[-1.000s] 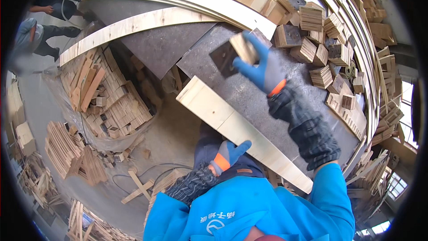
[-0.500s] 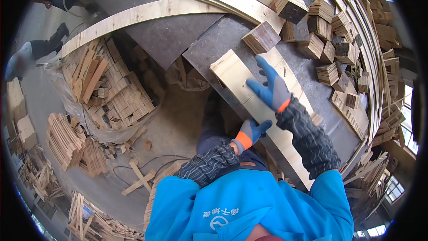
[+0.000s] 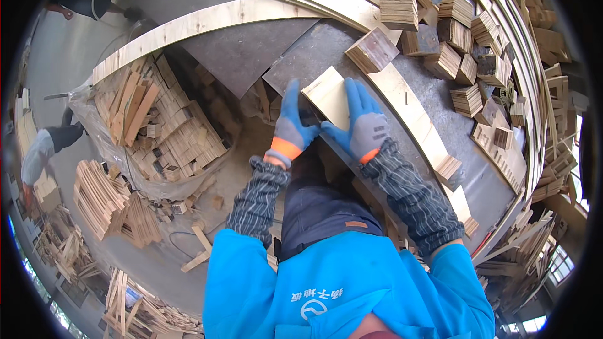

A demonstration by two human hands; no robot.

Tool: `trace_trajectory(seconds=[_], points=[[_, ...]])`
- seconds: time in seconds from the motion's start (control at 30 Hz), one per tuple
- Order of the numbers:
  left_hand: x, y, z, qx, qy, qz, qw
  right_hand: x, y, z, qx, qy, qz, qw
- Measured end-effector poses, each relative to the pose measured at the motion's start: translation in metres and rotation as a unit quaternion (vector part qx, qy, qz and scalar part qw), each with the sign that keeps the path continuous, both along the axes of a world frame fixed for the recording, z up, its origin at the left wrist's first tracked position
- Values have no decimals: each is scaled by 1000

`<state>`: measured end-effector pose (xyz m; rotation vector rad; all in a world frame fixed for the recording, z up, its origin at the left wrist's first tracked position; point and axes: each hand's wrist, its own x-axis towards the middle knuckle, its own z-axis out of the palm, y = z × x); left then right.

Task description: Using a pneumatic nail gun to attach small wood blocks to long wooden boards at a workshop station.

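A pale rectangular plywood piece [image 3: 328, 93] lies at the near edge of the dark metal tabletop, between my hands. My right hand [image 3: 363, 122], in a blue-and-grey glove, grips its right side with straight fingers, the thumb at the near end. My left hand [image 3: 292, 122], gloved alike, stands upright beside the left edge, fingers stretched and thumb pointing right. Whether the left palm touches the wood, I cannot tell. Beyond my right hand runs a row of pale plywood strips [image 3: 408, 110]. A square plywood block [image 3: 372, 50] sits at its far end.
Several plywood blocks [image 3: 443, 61] crowd the right of the tabletop [image 3: 295, 53]. Long boards [image 3: 207, 20] curve along the far side. At left, a plastic-wrapped pile of wood pieces [image 3: 182, 132] and stacked slats [image 3: 97, 198] stand on the floor. A person [image 3: 47, 150] is at the far left.
My left hand has risen from the near edge to the plywood piece's left side. My right hand has drawn left and nearer. The pale strip under my right forearm no longer shows there.
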<state>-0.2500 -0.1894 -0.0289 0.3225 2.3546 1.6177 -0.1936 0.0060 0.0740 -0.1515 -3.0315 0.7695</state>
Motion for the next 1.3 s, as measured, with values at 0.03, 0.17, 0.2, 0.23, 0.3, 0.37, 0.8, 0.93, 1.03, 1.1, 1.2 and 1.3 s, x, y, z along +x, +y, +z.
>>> trace_trajectory(seconds=[0.03, 0.17, 0.2, 0.23, 0.3, 0.37, 0.8, 0.93, 1.03, 1.1, 1.2, 1.3], points=[[-5, 5, -7, 7, 27, -18, 999, -3, -1, -2, -2, -25, -8, 1000], [1, 31, -23, 64, 35, 45, 996, -11, -3, -11, -39, -48, -34, 997], [5, 36, -23, 91, 25, 122, 988, -11, -2, -11, -32, -45, -33, 998], [7, 37, -22, 94, 38, 103, 989, -12, -2, -12, -10, -48, -44, 998], [10, 37, -21, 54, 80, 130, 987, -13, -3, -12, 14, -56, -50, 997], [10, 36, -24, 54, 72, 100, 991, -13, -5, -12, 18, -29, -27, 999], [17, 37, -48, 81, 70, 108, 988, -15, -23, -17, 59, 6, -32, 998], [16, 35, -37, 74, 101, 97, 987, -17, -22, -18, 61, -6, -43, 997], [14, 37, -38, 73, 101, 90, 988, -18, -21, -20, 56, 4, -40, 998], [14, 36, -41, 91, 110, 109, 984, -18, -20, -21, 51, 10, -35, 998], [12, 36, -44, 138, 100, 101, 980, -18, -21, -22, 53, 0, -33, 998], [10, 35, -43, 111, 114, 100, 982, -20, -23, -23, 54, 7, -38, 998]])
